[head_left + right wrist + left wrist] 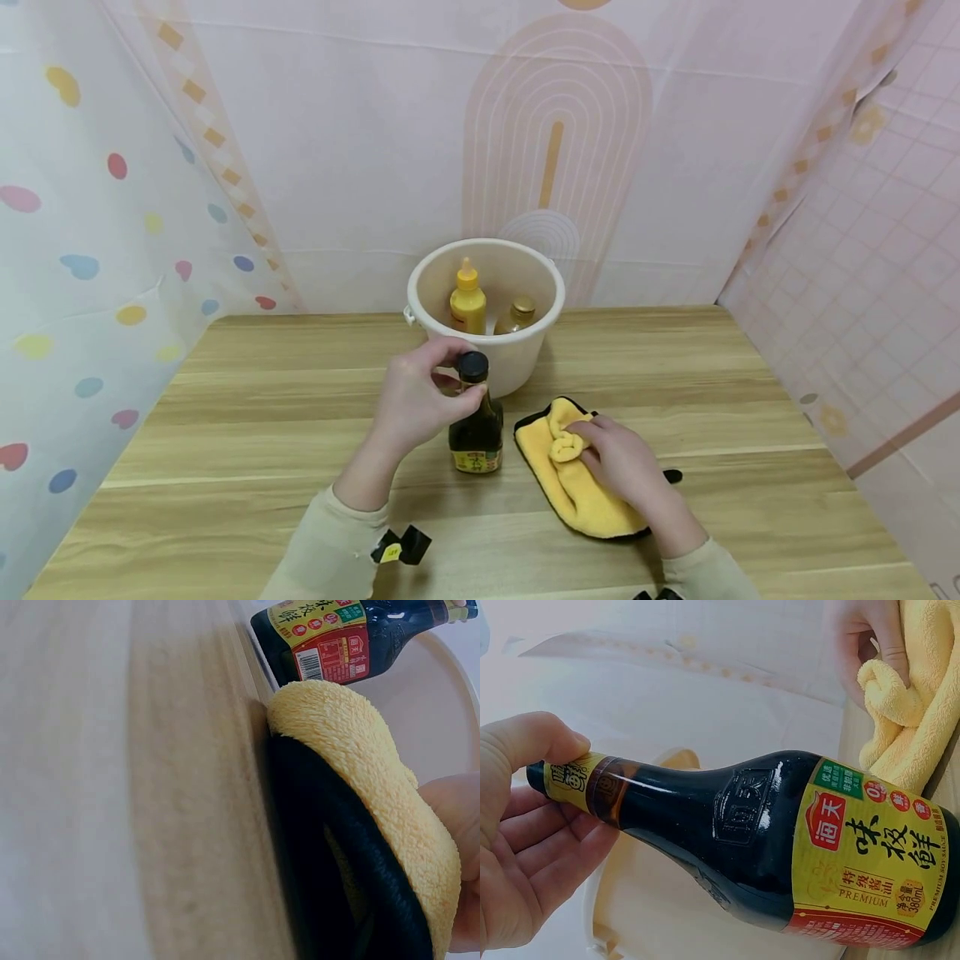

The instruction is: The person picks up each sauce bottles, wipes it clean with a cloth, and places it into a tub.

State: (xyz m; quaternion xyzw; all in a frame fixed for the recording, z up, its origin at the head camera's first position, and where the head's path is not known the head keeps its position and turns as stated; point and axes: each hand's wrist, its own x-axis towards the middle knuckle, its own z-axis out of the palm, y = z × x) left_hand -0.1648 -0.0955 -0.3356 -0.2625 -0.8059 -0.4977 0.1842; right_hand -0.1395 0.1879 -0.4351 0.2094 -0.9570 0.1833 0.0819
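My left hand [423,396] grips a dark soy sauce bottle [477,433] by its neck, thumb on the near side and fingers behind. The bottle is upright in front of the bucket, and its yellow and red label [870,862] fills much of the left wrist view. My right hand [618,458] pinches up a fold of a yellow cloth [577,492] with black edging, which lies on the table to the right of the bottle. In the right wrist view the cloth [360,765] covers most of the fingers.
A white bucket [517,367] stands at the back of the wooden table [262,433]. Inside it are a yellow squeeze bottle [468,308] and a bottle with a gold cap [522,308]. Patterned sheets [360,167] hang behind and at both sides.
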